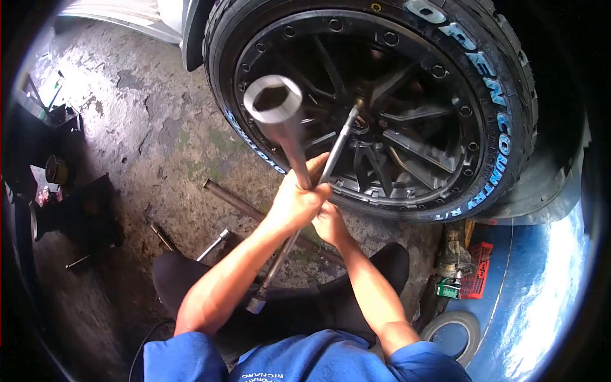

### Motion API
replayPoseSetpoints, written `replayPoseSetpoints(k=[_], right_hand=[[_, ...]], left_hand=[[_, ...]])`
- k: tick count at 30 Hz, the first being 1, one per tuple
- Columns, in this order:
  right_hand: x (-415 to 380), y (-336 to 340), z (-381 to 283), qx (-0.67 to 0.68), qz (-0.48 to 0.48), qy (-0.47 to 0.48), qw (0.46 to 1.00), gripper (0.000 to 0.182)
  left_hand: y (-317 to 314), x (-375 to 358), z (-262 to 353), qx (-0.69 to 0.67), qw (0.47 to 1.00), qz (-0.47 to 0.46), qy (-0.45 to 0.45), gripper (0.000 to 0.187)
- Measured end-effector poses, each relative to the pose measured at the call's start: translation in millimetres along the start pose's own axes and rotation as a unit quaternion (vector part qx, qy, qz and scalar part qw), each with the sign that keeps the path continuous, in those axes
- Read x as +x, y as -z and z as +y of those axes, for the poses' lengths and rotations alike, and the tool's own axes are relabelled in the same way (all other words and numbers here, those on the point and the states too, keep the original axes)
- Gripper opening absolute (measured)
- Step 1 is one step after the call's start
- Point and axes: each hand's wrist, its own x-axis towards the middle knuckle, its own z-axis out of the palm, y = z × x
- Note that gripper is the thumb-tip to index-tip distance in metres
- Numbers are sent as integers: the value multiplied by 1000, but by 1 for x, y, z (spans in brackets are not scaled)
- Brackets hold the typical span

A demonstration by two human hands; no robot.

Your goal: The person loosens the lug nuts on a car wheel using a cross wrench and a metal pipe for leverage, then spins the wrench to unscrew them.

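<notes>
A four-way lug wrench (pixel 340 141) reaches from my hands to the middle of the black alloy wheel (pixel 417 151), its far end at a lug position near the hub. Another arm of it rises toward the camera and ends in a large, slightly blurred socket; a third points down toward my lap. My left hand (pixel 291 205) is closed around the wrench near its crossing. Just beside it, my right hand (pixel 330 224) is also closed on the wrench, its fingers partly hidden. The tire (pixel 499 108) around the wheel carries blue-white lettering.
On the stained concrete floor (pixel 153 146) lie a long metal pipe (pixel 234 202), a short bar (pixel 163 237) and a socket tool (pixel 214 246). Right of my knee stand a red plastic basket (pixel 476 270), a green box (pixel 448 288) and a small tire (pixel 472 328). Dark equipment (pixel 83 210) is at left.
</notes>
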Motion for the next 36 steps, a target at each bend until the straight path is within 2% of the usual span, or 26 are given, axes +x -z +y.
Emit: replayPoseSetpoints(k=[1, 2, 4, 8, 9, 12, 13, 14, 16, 18, 20, 22, 24, 25, 27, 28, 30, 33, 36], right_hand=[[8, -21, 35, 172, 42, -32, 984, 22], [8, -19, 29, 171, 43, -31, 984, 22], [9, -13, 9, 16, 62, 48, 997, 22], [-1, 0, 4, -26, 66, -57, 996, 21], [-5, 7, -7, -37, 91, -24, 995, 18], [-25, 32, -19, -70, 81, -22, 994, 15], [-35, 47, -32, -109, 56, -95, 988, 15], [-44, 58, -46, -112, 55, -97, 988, 15], [-60, 75, -73, -141, 83, -181, 970, 17], [-67, 90, -112, -213, 115, -152, 958, 18], [-73, 107, -144, -231, 115, -124, 958, 22], [-73, 122, -176, -322, 120, -69, 937, 26], [-70, 131, -202, -386, 117, -65, 913, 27], [-67, 134, -214, -402, 105, -63, 907, 27], [-63, 138, -233, -416, 94, -57, 903, 27], [-61, 139, -240, -430, 77, -28, 899, 28], [-55, 140, -254, -443, 61, 2, 895, 30], [-43, 138, -268, -510, -3, 10, 860, 32], [-35, 145, -262, -481, -39, -2, 876, 30]], left_hand=[[0, -1, -7, 52, 999, -3, 0, 59], [-3, -2, -9, 72, 997, -1, -15, 57], [-5, -3, -11, 61, 998, -14, -13, 56], [-9, -1, -17, 14, 1000, 18, -12, 54], [-11, -2, -11, 2, 1000, 22, 5, 54], [-18, -4, -1, -86, 994, 23, 66, 55], [-21, -3, -1, -138, 987, 17, 81, 55], [-21, -3, 4, -141, 986, 17, 82, 55], [-21, -2, 18, -256, 961, -16, 99, 55], [-22, -1, 23, -293, 949, -9, 115, 55], [-21, 2, 21, -459, 879, -65, 109, 56], [-21, 2, 25, -540, 830, -96, 100, 54], [-22, 2, 20, -595, 791, -93, 111, 51], [-21, 1, 19, -593, 792, -93, 109, 51], [-20, 1, 18, -648, 746, -95, 117, 38], [-19, 2, 15, -647, 748, -96, 115, 38], [-16, 5, 13, -694, 703, -123, 95, 49], [-15, 6, 16, -700, 699, -112, 99, 49], [-16, 7, 15, -693, 706, -117, 85, 47]])
